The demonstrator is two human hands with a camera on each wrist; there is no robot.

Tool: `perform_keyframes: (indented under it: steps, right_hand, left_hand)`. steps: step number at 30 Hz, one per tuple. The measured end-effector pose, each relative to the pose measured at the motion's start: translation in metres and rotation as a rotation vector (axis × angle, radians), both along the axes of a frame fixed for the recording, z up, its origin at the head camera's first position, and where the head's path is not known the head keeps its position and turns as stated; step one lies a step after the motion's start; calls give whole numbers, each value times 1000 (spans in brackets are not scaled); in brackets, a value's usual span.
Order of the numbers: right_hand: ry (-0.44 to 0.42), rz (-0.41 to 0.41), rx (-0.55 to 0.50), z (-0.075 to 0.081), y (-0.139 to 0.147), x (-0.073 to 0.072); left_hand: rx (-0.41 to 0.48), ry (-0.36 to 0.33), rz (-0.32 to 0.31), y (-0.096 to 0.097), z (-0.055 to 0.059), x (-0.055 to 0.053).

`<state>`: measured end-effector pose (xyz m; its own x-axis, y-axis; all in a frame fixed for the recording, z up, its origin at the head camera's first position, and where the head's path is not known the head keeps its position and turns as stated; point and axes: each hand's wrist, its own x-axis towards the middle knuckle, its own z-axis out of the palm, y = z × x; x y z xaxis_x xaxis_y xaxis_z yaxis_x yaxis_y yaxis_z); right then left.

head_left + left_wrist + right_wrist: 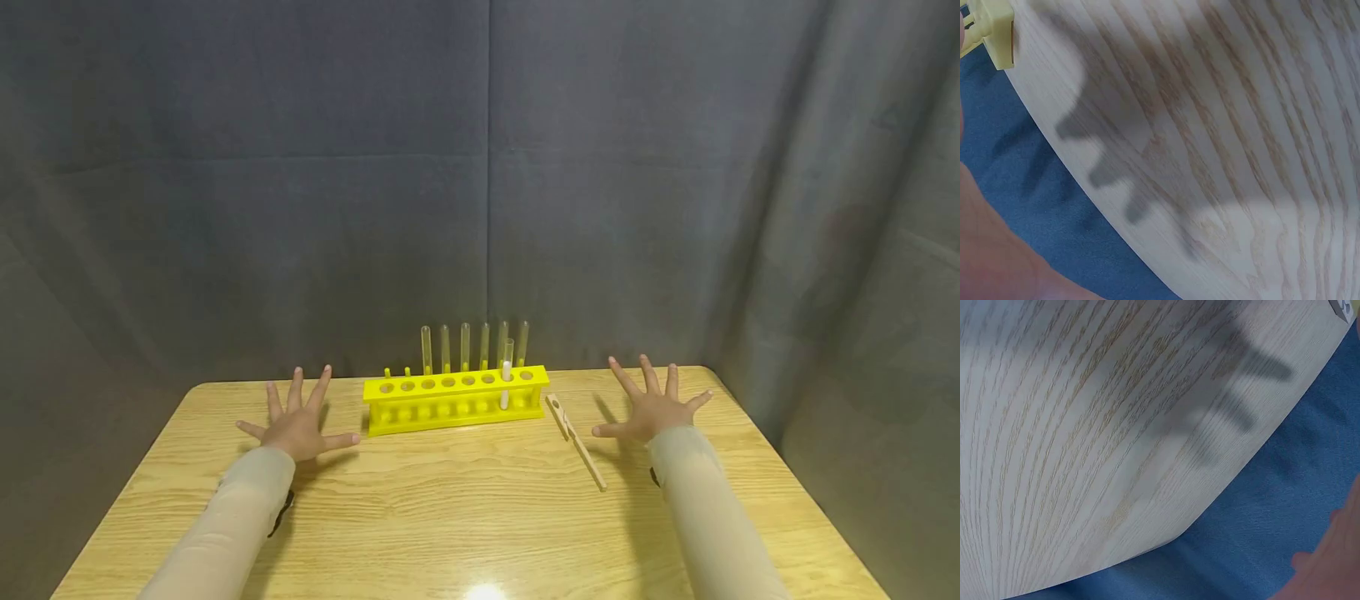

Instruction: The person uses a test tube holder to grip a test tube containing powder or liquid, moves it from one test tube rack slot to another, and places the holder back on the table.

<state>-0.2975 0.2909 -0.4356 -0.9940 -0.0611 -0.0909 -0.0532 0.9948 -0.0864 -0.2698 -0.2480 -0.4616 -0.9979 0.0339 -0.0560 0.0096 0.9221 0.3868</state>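
Observation:
My left hand (295,429) is held over the table with its fingers spread wide, left of a yellow test tube rack (456,423). Spread the same way, my right hand (654,414) is to the right of a wooden test tube clamp (576,442). Neither hand holds anything. One test tube (506,385) with white contents stands in a hole near the rack's right end. Several clear test tubes (465,346) sit upside down on the pegs along its back. In the left wrist view, the rack's end (999,34) shows at the upper left corner.
The light wooden table (435,517) has its far edge just behind the rack. Dark grey curtains (480,183) hang behind it and at both sides. Both hands cast shadows on the wood. Two bare pegs (387,372) stand at the rack's left end.

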Motion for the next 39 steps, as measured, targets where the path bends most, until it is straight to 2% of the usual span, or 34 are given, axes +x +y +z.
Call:
perform_keyframes:
  steps: [7, 10, 16, 19, 23, 26, 29, 34, 39]
  right_hand:
    - [7, 8, -18, 0, -3, 0]
    - [15, 10, -26, 0, -3, -1]
    - [94, 53, -99, -7, -10, -2]
    - [132, 83, -151, -13, -18, -1]
    - [187, 100, -158, -20, -27, 0]
    - [187, 97, -151, -24, -29, 3]
    - [157, 107, -193, -27, -31, 5]
    - [85, 136, -337, -33, -39, 6]
    - [29, 121, -441, -38, -46, 7]
  left_hand:
    - [37, 6, -10, -3, -3, -1]
    - [107, 19, -40, -1, -5, -1]
    - [311, 15, -86, 9, -9, -2]
    - [371, -1, -97, 15, -9, 0]
    - [443, -10, -100, 21, -9, 1]
    - [528, -20, -80, 28, -11, 1]
    - [632, -38, -34, 34, -13, 3]
    - [797, -47, 36, 40, -15, 4]
    - [879, -37, 67, 50, -16, 4]
